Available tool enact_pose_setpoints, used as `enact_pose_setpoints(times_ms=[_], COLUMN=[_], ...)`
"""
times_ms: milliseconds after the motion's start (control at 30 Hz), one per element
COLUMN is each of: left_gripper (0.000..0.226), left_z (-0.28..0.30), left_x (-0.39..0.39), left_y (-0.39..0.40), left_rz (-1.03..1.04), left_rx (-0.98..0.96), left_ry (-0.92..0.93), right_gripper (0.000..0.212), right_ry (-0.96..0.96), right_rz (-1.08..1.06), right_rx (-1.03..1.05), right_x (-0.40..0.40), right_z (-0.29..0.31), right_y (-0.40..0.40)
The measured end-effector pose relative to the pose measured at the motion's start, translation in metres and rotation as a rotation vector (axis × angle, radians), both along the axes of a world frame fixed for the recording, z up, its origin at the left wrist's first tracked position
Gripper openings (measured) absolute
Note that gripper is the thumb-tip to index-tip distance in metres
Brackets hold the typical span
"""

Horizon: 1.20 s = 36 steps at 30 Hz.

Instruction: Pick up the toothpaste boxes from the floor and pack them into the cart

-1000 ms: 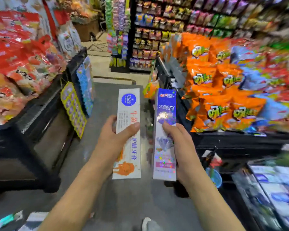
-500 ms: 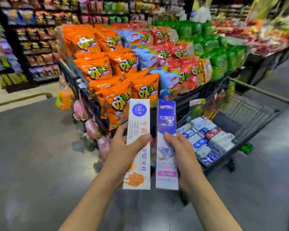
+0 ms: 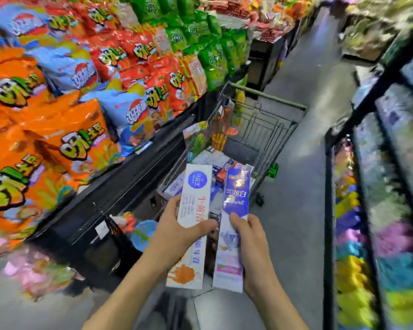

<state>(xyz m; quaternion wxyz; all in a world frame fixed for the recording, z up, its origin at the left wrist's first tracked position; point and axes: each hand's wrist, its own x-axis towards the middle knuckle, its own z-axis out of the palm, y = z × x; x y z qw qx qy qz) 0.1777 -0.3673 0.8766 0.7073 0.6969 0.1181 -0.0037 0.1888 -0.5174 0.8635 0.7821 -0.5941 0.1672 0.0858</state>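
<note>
The left hand (image 3: 177, 232) holds a white box (image 3: 194, 225) of toothpaste, with the thumb closed across its front and the other fingers behind it. The right hand (image 3: 253, 244) holds a purple box (image 3: 234, 225) in the same way, the thumb on its front. Both boxes stand almost upright, side by side, with a narrow gap between their long edges. Their top ends are over the near end of the cart (image 3: 267, 129), which already has many small boxes inside. The cart stands close against the black shelf edge (image 3: 134, 177) on the left, under the snack bags (image 3: 65, 144). On its right the grey floor (image 3: 296, 186) is open, and the aisle runs far ahead between the cart and the blurred right shelves (image 3: 379, 186).
</note>
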Motion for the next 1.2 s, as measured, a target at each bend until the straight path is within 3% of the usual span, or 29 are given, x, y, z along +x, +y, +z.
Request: enact_pose_setpoints(times_ms=[167, 367, 633, 933, 1100, 1200], left_gripper=[0.073, 0.052, 0.032, 0.032, 0.048, 0.047], left_z=[-0.039, -0.083, -0.157, -0.303, -0.374, -0.398], left_x=[0.07, 0.164, 0.265, 0.34, 0.351, 0.356], left_y=[0.0, 0.011, 0.008, -0.016, -0.026, -0.037], left_rz=[-0.094, -0.168, -0.278, -0.335, -0.401, -0.427], left_rx=[0.111, 0.216, 0.33, 0.501, 0.501, 0.57], left_ry=[0.086, 0.128, 0.231, 0.301, 0.348, 0.324], right_gripper=[0.012, 0.021, 0.012, 0.02, 0.016, 0.04], right_ry=[0.018, 0.055, 0.164, 0.296, 0.288, 0.272], right_rz=[-0.147, -0.266, -0.413, -0.443, -0.467, -0.52], right_rx=[-0.03, -0.131, -0.145, -0.243, -0.281, -0.277], right_x=[0.045, 0.114, 0.188, 0.259, 0.27, 0.271], right_z=[-0.029, -0.062, -0.12, -0.248, -0.297, -0.314], right_y=[-0.009, 0.007, 0.023, 0.014, 0.017, 0.023])
